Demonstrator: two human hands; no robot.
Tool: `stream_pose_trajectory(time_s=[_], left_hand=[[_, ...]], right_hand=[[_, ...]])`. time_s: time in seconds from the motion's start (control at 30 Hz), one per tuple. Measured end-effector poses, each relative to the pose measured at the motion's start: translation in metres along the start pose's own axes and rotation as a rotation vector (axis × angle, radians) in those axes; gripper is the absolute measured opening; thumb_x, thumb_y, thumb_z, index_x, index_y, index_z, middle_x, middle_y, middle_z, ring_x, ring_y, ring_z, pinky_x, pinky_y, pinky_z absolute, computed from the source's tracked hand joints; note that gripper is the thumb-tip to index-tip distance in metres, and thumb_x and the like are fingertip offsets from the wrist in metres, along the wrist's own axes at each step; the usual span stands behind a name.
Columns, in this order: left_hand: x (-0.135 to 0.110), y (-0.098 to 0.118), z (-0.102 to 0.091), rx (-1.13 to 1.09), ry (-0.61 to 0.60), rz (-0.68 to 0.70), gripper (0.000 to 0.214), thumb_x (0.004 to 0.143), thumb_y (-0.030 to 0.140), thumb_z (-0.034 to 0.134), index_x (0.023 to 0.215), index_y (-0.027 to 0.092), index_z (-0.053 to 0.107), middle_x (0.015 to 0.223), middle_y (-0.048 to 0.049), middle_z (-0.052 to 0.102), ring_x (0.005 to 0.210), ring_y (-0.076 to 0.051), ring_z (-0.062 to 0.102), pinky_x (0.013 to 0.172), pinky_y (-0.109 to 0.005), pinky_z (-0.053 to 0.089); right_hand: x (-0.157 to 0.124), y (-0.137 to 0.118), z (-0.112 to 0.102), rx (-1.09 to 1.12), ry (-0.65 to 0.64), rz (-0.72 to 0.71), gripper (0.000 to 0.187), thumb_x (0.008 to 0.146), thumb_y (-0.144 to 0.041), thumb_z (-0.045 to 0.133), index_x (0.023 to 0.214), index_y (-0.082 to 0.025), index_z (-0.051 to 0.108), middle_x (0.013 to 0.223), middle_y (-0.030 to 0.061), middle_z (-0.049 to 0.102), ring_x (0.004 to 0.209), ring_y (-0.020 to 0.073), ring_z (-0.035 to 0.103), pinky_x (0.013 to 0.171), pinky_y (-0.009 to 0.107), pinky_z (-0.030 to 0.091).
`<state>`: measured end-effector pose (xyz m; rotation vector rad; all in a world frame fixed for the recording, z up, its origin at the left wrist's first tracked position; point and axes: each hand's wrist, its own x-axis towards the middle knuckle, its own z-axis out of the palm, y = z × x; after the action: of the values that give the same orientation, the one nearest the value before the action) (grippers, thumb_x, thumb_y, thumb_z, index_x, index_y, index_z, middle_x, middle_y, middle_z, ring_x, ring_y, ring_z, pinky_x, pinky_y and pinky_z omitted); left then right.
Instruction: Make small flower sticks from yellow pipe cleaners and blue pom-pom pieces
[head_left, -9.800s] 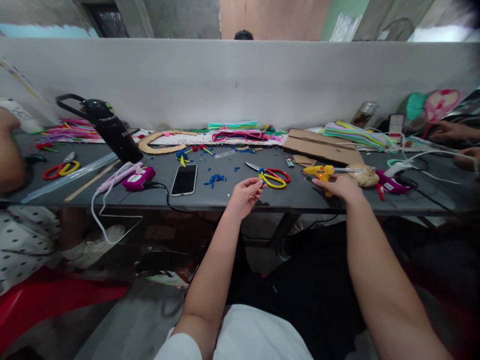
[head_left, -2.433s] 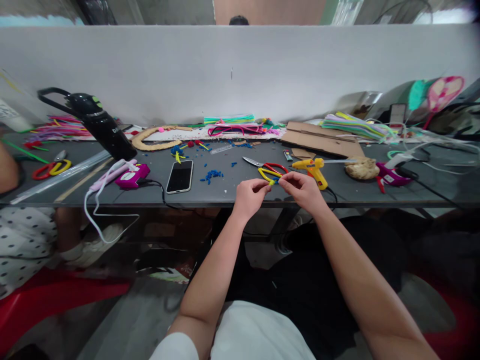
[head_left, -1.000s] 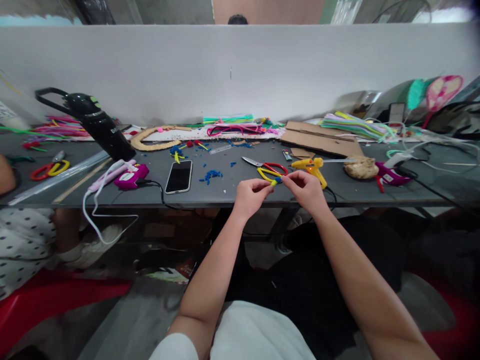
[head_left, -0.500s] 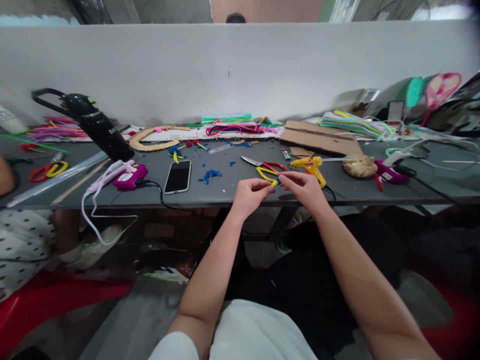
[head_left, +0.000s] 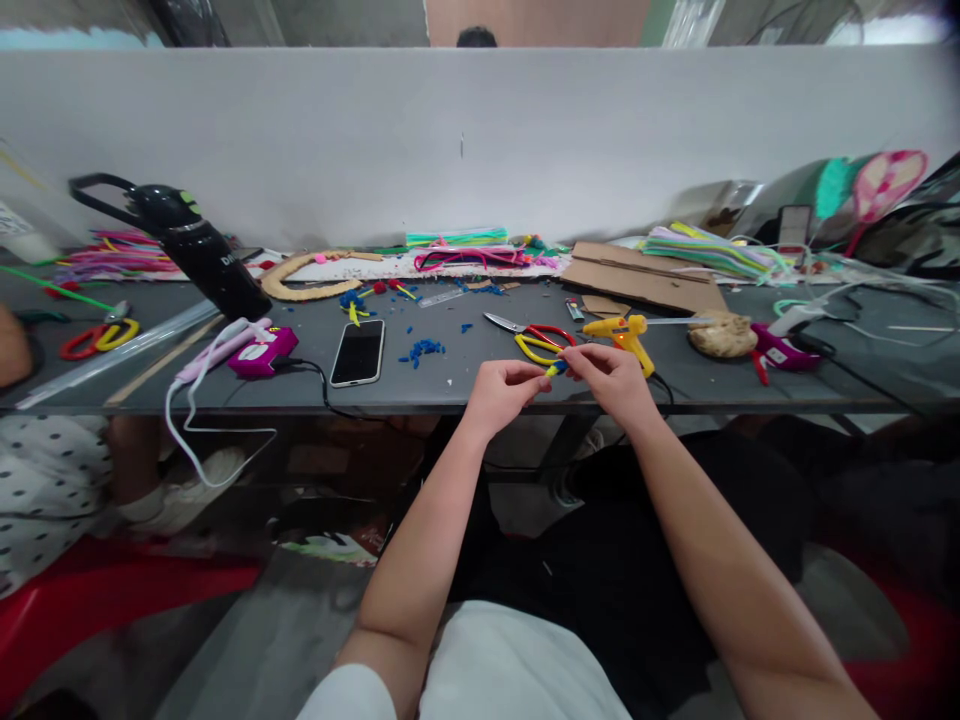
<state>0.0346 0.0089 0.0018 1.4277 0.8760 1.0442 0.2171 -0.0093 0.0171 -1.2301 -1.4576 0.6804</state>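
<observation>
Dark grey bench point(head_left: 405, 393) before a pale grey partition point(head_left: 300, 140); over its near edge, left hand point(head_left: 502, 392) and right hand point(head_left: 611, 382), fingertips pinched nearly closed, hold a small yellow-and-blue fuzzy piece point(head_left: 556, 369) between them, beside red-and-yellow-handled metal scissors point(head_left: 523, 329).

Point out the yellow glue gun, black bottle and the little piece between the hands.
Yellow glue gun point(head_left: 631, 333), head view: body above handle.
Black bottle point(head_left: 204, 258), head view: side.
Little piece point(head_left: 553, 370), head view: yellow part.
</observation>
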Motion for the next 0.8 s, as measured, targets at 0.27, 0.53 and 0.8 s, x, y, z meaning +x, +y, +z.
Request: stream_pose_trajectory(time_s=[0.27, 0.53, 0.8], left_hand=[[-0.001, 0.003, -0.002, 0.003, 0.010, 0.002, 0.023, 0.073, 0.031, 0.076, 0.087, 0.013, 0.076, 0.075, -0.0074, 0.074, 0.056, -0.009, 0.056, 0.054, -0.022, 0.043], [-0.004, 0.010, -0.007, 0.015, -0.010, 0.037, 0.019, 0.075, 0.028, 0.074, 0.086, 0.013, 0.076, 0.077, -0.0081, 0.075, 0.060, -0.010, 0.061, 0.056, -0.023, 0.047], [-0.004, 0.009, -0.013, 0.057, -0.011, 0.076, 0.022, 0.074, 0.030, 0.076, 0.087, 0.014, 0.077, 0.072, -0.0058, 0.072, 0.059, -0.010, 0.059, 0.055, -0.022, 0.047]], right_hand=[[0.002, -0.003, -0.013, 0.027, -0.016, -0.026, 0.025, 0.088, -0.043, 0.062, 0.084, -0.020, 0.068, 0.076, 0.0031, 0.067, 0.070, 0.0157, 0.061, 0.067, 0.030, 0.051], [0.002, -0.004, -0.018, -0.071, 0.084, -0.112, 0.046, 0.093, -0.052, 0.051, 0.058, -0.022, 0.053, 0.056, 0.0005, 0.051, 0.053, 0.0137, 0.049, 0.054, 0.030, 0.045], [-0.009, -0.016, -0.013, 0.027, -0.229, -0.191, 0.028, 0.084, -0.036, 0.071, 0.110, -0.029, 0.072, 0.117, 0.0050, 0.068, 0.109, 0.0230, 0.063, 0.086, 0.035, 0.054]])
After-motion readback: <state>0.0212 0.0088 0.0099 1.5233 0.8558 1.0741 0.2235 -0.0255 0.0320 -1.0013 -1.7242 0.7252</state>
